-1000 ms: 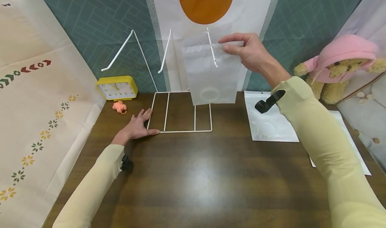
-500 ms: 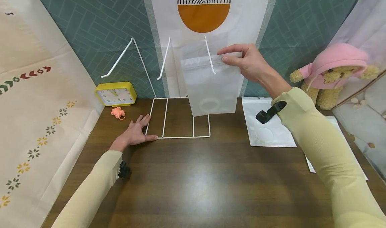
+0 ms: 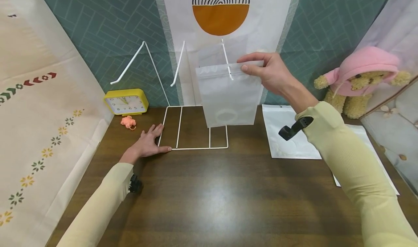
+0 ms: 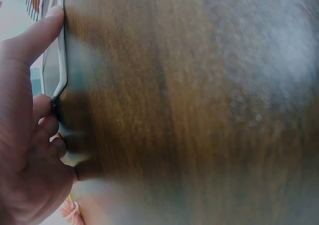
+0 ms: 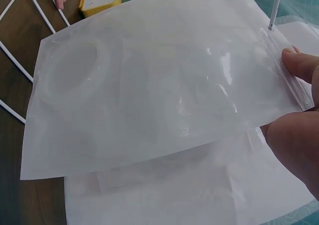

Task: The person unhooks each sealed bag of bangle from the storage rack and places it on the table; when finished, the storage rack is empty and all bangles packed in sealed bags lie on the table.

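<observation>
My right hand [image 3: 272,71] pinches the top right corner of a translucent zip-top bag [image 3: 228,98] between thumb and fingers. A white wire prong [image 3: 230,73] of the display rack meets the bag's top strip, its tip showing in front. A pale ring-shaped item [image 5: 75,65] lies inside the bag's lower end. Behind the bag, a faint translucent sheet [image 3: 209,55] shows around the same prong. My left hand [image 3: 148,141] presses on the front left corner of the rack's wire base [image 3: 199,148], fingers spread across the side wire and thumb along the front wire.
Two more white prongs [image 3: 177,64] rise left of the bag. A yellow clock [image 3: 126,102] and a coral-coloured figure [image 3: 128,122] stand beside the rack. White pouches [image 3: 290,145] lie on the table at right, partly under my right arm. A pink-hooded teddy bear [image 3: 369,73] sits behind them.
The head view has tilted upward since the first frame. The bag's top strip and my right hand have shifted slightly down along the prong toward its tip. My left hand stays on the base.
</observation>
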Demonstrator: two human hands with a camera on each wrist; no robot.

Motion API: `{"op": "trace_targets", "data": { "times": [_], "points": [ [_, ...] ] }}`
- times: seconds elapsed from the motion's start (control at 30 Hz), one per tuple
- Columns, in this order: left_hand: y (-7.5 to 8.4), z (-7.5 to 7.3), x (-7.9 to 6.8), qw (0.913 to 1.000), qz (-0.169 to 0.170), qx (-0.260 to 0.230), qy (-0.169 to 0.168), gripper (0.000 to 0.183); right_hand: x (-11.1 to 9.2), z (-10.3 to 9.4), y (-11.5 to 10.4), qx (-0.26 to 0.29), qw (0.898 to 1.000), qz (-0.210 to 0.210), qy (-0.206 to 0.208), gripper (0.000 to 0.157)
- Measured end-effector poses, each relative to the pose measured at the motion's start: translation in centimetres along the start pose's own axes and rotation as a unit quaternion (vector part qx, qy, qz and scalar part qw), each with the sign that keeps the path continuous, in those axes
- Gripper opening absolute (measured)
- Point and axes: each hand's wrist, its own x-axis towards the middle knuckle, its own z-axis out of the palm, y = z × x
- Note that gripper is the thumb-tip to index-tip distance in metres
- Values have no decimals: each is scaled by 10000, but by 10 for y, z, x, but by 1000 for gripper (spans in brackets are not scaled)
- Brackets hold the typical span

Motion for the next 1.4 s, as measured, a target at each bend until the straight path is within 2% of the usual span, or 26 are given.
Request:
{"op": "trace_targets", "data": {
  "times": [0.2, 0.7, 0.9, 1.13, 1.4],
  "points": [
    [0, 1, 0, 10000, 27, -40, 20, 107, -5, 2, -1, -30, 9999, -132, -35, 18],
    [-1, 2, 0, 10000, 37, -37, 72, 107, -18, 5, -1, 341, 9986, -341, -216, 18],
    [1, 1, -2, 9999, 64, -46, 106, 107, -24, 6, -4, 155, 9992, -334, -157, 18],
    [2, -1, -2, 10000, 51, -36, 70, 106, -33, 9, -8, 252, 9989, -345, -197, 18],
    [0, 1, -1, 10000, 22, -39, 25, 107, -43, 10, -12, -35, 9993, -346, -162, 18]
  ]
}}
